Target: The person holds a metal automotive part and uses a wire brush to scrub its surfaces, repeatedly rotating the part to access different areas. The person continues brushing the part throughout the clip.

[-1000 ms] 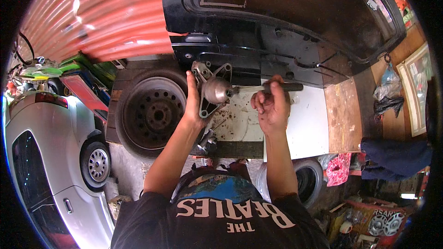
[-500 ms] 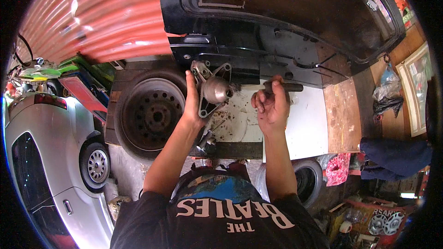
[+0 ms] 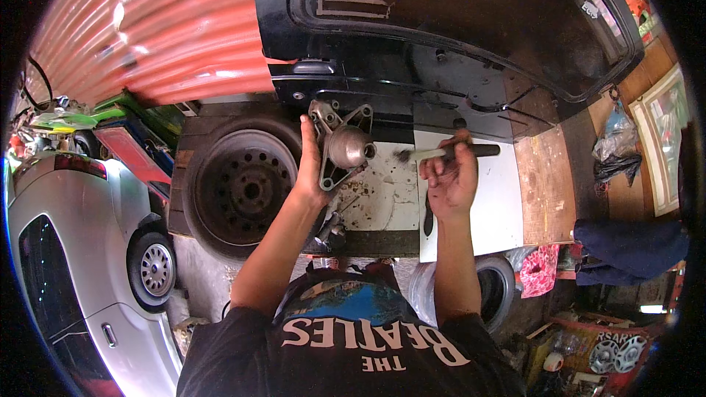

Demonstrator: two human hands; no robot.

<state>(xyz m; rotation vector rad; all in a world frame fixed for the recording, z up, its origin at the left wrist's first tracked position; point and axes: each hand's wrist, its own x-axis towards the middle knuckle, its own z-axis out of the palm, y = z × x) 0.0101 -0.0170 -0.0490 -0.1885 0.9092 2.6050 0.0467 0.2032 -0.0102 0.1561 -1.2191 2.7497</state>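
A silver, rounded metal car [image 3: 95, 265] stands beyond the left edge of the brown wooden workbench [image 3: 548, 198] in front of you. A black, broad car tailgate [image 3: 390, 44] stands along the bench's far edge. Near its left edge lies a dark, round steel wheel with a black rubber tire [image 3: 251, 190]; a white, flat sheet [image 3: 493, 206] covers part of the top toward the right edge. You hold up a grey, dome-shaped metal housing with a lugged flange [image 3: 349, 147] above the middle of the bench, your left hand [image 3: 312, 169] pressed along its flange, fingers extended. Your right hand [image 3: 450, 184] pinches a dark-handled, pale-necked brush [image 3: 482, 150], its bristles just beside the housing's hub, apart from it. A small grey metal part [image 3: 331, 229] rests near the bench's front edge.
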